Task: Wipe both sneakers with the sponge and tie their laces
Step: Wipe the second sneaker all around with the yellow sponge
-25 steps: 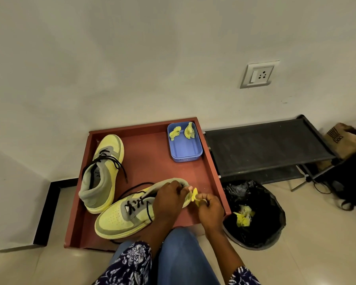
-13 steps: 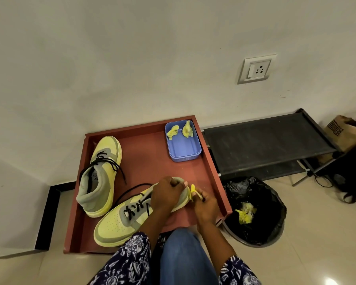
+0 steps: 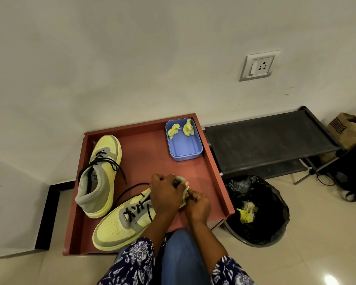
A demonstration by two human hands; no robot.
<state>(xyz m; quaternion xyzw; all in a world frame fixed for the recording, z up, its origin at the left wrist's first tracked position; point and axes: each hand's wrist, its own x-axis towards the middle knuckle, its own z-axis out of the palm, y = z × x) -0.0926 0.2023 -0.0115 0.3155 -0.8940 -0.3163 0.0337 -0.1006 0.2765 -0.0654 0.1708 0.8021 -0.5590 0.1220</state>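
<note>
Left hand (image 3: pixel 165 194) grips near sneaker (image 3: pixel 119 225) heel; right hand (image 3: pixel 197 204) has slid in closer, sponge (image 3: pixel 184 197) pinched, nearly hidden; wiping ongoing, laces (image 3: pixel 136 208) untied

Counts around the red tray (image 3: pixel 214 161)

Two sneakers (image 3: pixel 100 175) (image 3: pixel 119 225) and one blue tub (image 3: pixel 184 148) holding two yellow sponge scraps (image 3: pixel 173 130) (image 3: pixel 188 127) sit in it; one black bin (image 3: pixel 257 210) stands right of it.
</note>
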